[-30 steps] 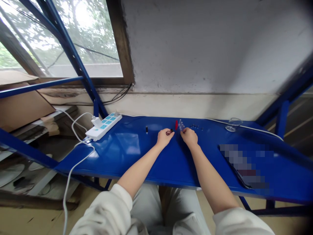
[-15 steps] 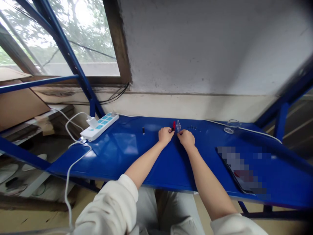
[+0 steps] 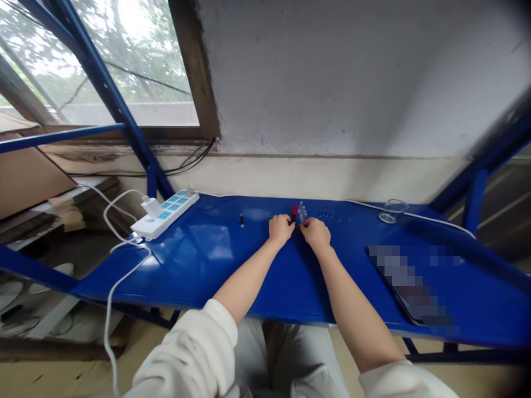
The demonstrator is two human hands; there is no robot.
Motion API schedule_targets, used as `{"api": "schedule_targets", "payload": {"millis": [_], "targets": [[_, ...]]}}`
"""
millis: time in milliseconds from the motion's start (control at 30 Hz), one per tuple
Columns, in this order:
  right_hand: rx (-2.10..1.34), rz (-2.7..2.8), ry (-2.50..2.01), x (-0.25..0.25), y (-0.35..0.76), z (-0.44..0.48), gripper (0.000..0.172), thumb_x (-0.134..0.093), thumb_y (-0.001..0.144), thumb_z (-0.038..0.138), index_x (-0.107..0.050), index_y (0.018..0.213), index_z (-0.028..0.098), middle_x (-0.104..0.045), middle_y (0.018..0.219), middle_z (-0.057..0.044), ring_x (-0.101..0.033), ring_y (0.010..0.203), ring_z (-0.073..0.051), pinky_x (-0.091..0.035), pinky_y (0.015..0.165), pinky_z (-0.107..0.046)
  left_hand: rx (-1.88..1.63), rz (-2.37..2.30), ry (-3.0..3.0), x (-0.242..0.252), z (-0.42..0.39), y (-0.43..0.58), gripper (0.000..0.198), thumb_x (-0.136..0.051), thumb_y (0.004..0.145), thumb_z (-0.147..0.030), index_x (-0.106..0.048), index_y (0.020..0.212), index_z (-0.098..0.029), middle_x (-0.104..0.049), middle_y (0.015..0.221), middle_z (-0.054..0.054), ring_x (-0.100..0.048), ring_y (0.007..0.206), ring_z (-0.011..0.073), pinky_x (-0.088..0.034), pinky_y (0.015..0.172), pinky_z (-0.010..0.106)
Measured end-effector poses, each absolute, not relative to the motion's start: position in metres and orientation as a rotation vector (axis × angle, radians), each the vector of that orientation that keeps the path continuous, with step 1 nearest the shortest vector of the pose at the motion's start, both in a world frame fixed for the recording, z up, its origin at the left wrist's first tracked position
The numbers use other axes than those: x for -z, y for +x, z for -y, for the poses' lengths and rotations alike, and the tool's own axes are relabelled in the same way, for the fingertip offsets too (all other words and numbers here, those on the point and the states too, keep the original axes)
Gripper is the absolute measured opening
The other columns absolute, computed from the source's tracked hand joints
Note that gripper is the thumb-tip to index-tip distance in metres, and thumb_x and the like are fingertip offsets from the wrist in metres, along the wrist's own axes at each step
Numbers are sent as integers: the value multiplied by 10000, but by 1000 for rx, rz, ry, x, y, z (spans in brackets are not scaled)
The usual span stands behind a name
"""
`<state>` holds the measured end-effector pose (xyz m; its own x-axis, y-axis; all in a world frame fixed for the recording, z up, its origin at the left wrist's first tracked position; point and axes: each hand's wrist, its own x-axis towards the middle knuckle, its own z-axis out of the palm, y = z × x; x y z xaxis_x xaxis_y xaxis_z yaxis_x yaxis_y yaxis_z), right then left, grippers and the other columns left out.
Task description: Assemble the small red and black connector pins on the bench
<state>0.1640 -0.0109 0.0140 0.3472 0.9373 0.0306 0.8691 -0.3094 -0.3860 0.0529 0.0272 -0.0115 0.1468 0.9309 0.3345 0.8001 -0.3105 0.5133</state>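
On the counter (image 3: 186, 276), the left hand (image 3: 281, 229) pinches a black piece (image 3: 293, 215) beside a red piece (image 3: 294, 208). The right hand (image 3: 317, 233) is by clear pieces (image 3: 302, 211); its fingers' grip I cannot tell. The black piece seems light and stiff: hold its sides.

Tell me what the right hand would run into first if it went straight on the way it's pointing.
Probably the cluster of small clear pieces just ahead of the right hand; depth is unclear, so it may already be touching them.
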Motion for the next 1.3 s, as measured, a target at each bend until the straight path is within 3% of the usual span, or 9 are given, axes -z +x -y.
{"api": "schedule_targets", "payload": {"millis": [367, 867, 1067, 1200, 1300], "targets": [[-273, 1738, -2348, -25, 157, 20, 358, -461, 782, 372, -548, 1007, 108, -606, 984, -184, -588, 924, -281, -444, 730, -347, -924, -1677, 2243, 15, -26, 50, 162, -604, 693, -306, -643, 792, -184, -619, 729, 37, -549, 736, 169, -405, 702, 281], [-305, 1759, -2369, -28, 157, 21, 369, -473, 784, 372, -534, 1030, 104, -603, 996, -178, -585, 939, -276, -447, 738, -342, -965, -1605, 2215, 17, -25, 48, 140, -591, 708, -255, -618, 811, -164, -587, 715, 34, -533, 759, 169, -401, 769, 301], [-315, 1773, -2382, -33, 155, 24, 368, -481, 788, 368, -528, 1025, 91, -599, 996, -188, -583, 939, -283, -446, 743, -349, -1320, -1447, 2060, 1, -7, 38, 298, -516, 744, -161, -535, 1042, -170, -527, 1035, 86, -527, 857, 161, -409, 823, 298], [-293, 1800, -2368, -34, 154, 26, 369, -477, 790, 376, -543, 1007, 85, -602, 979, -195, -586, 928, -283, -445, 729, -355, -1641, -1309, 1722, -18, 15, 27, 509, -487, 763, -152, -347, 1249, -198, -355, 1287, 129, -526, 751, 105, -424, 813, 278], [-304, 1858, -2327, -36, 151, 28, 366, -451, 800, 400, -578, 962, 98, -611, 950, -187, -592, 907, -275, -442, 717, -351, -1848, -1279, 1418, -27, 27, 16, 672, -518, 751, -159, -182, 1325, -248, -259, 1364, 143, -526, 743, 80, -448, 749, 232]]}}
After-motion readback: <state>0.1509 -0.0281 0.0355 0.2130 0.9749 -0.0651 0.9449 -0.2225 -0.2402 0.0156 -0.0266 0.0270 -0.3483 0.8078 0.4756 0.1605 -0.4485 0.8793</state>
